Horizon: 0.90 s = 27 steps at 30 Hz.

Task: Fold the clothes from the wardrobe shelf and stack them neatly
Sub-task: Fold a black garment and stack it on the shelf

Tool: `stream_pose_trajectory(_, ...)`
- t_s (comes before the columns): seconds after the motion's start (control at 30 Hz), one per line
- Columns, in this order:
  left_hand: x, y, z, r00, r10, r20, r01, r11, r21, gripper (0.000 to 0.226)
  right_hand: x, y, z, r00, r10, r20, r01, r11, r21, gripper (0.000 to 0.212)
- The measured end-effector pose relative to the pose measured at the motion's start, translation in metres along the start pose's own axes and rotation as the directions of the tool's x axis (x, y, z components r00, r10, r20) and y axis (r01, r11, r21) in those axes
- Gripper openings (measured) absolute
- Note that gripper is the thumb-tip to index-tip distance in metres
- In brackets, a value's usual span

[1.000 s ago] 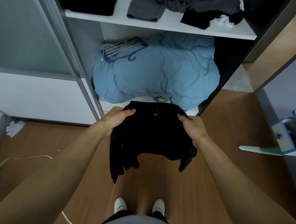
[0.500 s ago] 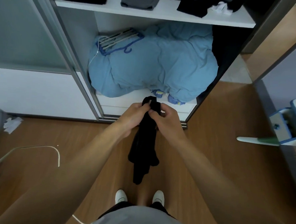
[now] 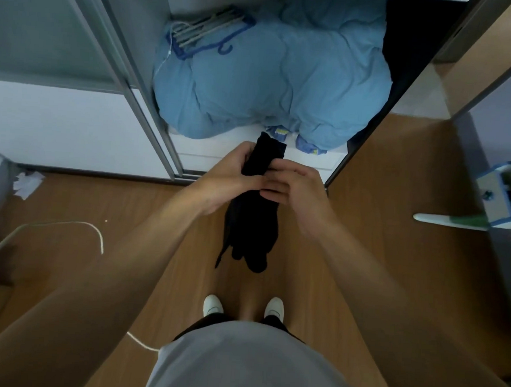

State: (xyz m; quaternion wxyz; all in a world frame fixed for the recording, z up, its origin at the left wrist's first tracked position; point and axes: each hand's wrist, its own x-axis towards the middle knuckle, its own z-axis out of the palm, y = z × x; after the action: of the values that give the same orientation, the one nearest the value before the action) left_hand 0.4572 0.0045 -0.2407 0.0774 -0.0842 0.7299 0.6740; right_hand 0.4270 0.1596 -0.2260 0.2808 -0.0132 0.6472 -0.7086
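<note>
- The wooden floor (image 3: 393, 261) fills the lower part of the head view, and the person stands on it facing the wardrobe.
- The wardrobe (image 3: 151, 112) stands open ahead, its sliding door pushed to the left.
- A big light-blue bedding bundle (image 3: 279, 84) fills the wardrobe's lowest compartment and bulges out over the white bottom shelf (image 3: 209, 151).
- The black garment (image 3: 251, 223) is held in the air in front of the wardrobe, between the person and the bottom shelf. It is gathered into a narrow vertical strip. Its top end rises just above the hands and its loose lower end hangs down above the floor, short of the feet.
- The left hand (image 3: 228, 176) grips the strip near its top, with its fingers (image 3: 245, 149) curled round the cloth from the left.
- The right hand (image 3: 296, 190) meets it from the right. Its fingers (image 3: 274, 190) are bent onto the cloth just beside the left hand and touch it. The right thumb is hidden.
- A bunch of hangers (image 3: 207, 32), blue and pale, lies on the upper left of the bedding bundle.
- A white cable (image 3: 96, 234) curves across the floor at the left.
- Two white shoes (image 3: 213, 306) show below the garment's hanging end.
- A crumpled white paper (image 3: 27, 182) lies on the floor at the far left, near the base of the wardrobe.
</note>
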Motion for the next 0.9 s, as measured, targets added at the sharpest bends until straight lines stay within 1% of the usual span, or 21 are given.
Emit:
stream_pose_trajectory(0.03, -0.001, -0.002, 0.0, 1.0, 0.021, 0.007, -0.022, 0.999, 0.043, 0.038, -0.001, 0.0, 0.0, 1.0, -0.002, 0.011, 0.002, 1.0, -0.018, 0.037)
stream_pose_trajectory(0.1, -0.002, -0.004, 0.002, 0.998, 0.06, 0.001, -0.06, 0.996, 0.071, 0.045, -0.003, 0.001, -0.001, 1.0, -0.018, 0.024, 0.02, 0.996, -0.084, 0.041)
stream_pose_trajectory(0.13, -0.002, -0.004, 0.003, 0.997, 0.074, -0.007, -0.073, 0.995, 0.075, 0.045, -0.004, 0.001, -0.002, 0.999, -0.034, 0.029, 0.038, 0.99, -0.138, 0.042)
stream_pose_trajectory(0.17, -0.002, -0.005, 0.004, 0.997, 0.079, -0.011, -0.078, 0.994, 0.074, 0.044, -0.005, 0.002, -0.005, 0.997, -0.068, 0.032, 0.074, 0.971, -0.228, 0.042)
stream_pose_trajectory(0.2, -0.003, -0.005, 0.005, 0.997, 0.072, -0.01, -0.072, 0.995, 0.069, 0.042, -0.006, 0.003, -0.007, 0.991, -0.129, 0.038, 0.134, 0.927, -0.35, 0.041)
stream_pose_trajectory(0.27, -0.003, -0.005, 0.006, 0.999, 0.048, 0.005, -0.048, 0.997, 0.059, 0.038, -0.006, 0.007, -0.011, 0.953, -0.298, 0.055, 0.273, 0.767, -0.581, 0.031)
stream_pose_trajectory(0.33, -0.004, -0.005, 0.007, 0.999, 0.029, 0.015, -0.03, 0.998, 0.062, 0.034, -0.004, 0.01, -0.015, 0.885, -0.463, 0.054, 0.358, 0.602, -0.713, 0.016)
stream_pose_trajectory(0.37, -0.005, -0.005, 0.008, 1.0, 0.022, 0.015, -0.023, 0.998, 0.065, 0.033, -0.003, 0.01, -0.016, 0.857, -0.512, 0.05, 0.377, 0.56, -0.738, 0.02)
stream_pose_trajectory(0.4, -0.005, -0.004, 0.007, 1.0, 0.017, 0.014, -0.018, 0.998, 0.065, 0.033, -0.001, 0.008, -0.019, 0.854, -0.518, 0.054, 0.39, 0.567, -0.725, 0.03)
stream_pose_trajectory(0.43, -0.006, -0.003, 0.007, 1.0, 0.016, 0.016, -0.017, 0.998, 0.063, 0.034, 0.0, 0.004, -0.021, 0.874, -0.48, 0.079, 0.398, 0.611, -0.684, 0.04)
stream_pose_trajectory(0.5, -0.007, 0.0, 0.004, 0.999, 0.021, 0.032, -0.023, 0.998, 0.056, 0.038, 0.003, -0.004, -0.026, 0.916, -0.353, 0.193, 0.393, 0.686, -0.612, 0.058)
stream_pose_trajectory(0.53, -0.007, 0.002, 0.002, 0.999, 0.025, 0.039, -0.027, 0.998, 0.053, 0.037, 0.005, -0.005, -0.028, 0.922, -0.302, 0.241, 0.386, 0.695, -0.606, 0.062)
stream_pose_trajectory(0.6, -0.008, 0.007, -0.001, 0.998, 0.036, 0.045, -0.038, 0.998, 0.047, 0.032, 0.008, -0.007, -0.031, 0.922, -0.272, 0.275, 0.385, 0.708, -0.592, 0.056)
stream_pose_trajectory(0.67, -0.007, 0.009, -0.003, 0.998, 0.049, 0.031, -0.05, 0.998, 0.045, 0.03, 0.01, -0.006, -0.028, 0.912, -0.314, 0.264, 0.41, 0.733, -0.543, 0.041)
stream_pose_trajectory(0.7, -0.006, 0.009, -0.004, 0.999, 0.052, 0.014, -0.053, 0.998, 0.047, 0.032, 0.01, -0.005, -0.026, 0.898, -0.356, 0.259, 0.44, 0.722, -0.533, 0.033)
stream_pose_trajectory(0.77, -0.004, 0.007, -0.008, 0.999, 0.047, -0.027, -0.045, 0.998, 0.046, 0.035, 0.011, -0.001, -0.021, 0.858, -0.448, 0.249, 0.506, 0.664, -0.55, 0.023)
stream_pose_trajectory(0.8, -0.005, 0.005, -0.01, 0.998, 0.048, -0.041, -0.046, 0.998, 0.043, 0.034, 0.012, 0.0, -0.019, 0.842, -0.479, 0.248, 0.529, 0.642, -0.555, 0.022)
stream_pose_trajectory(0.9, -0.007, -0.001, -0.016, 0.996, 0.066, -0.059, -0.063, 0.997, 0.04, 0.03, 0.013, -0.001, -0.014, 0.813, -0.5, 0.299, 0.569, 0.571, -0.592, 0.024)
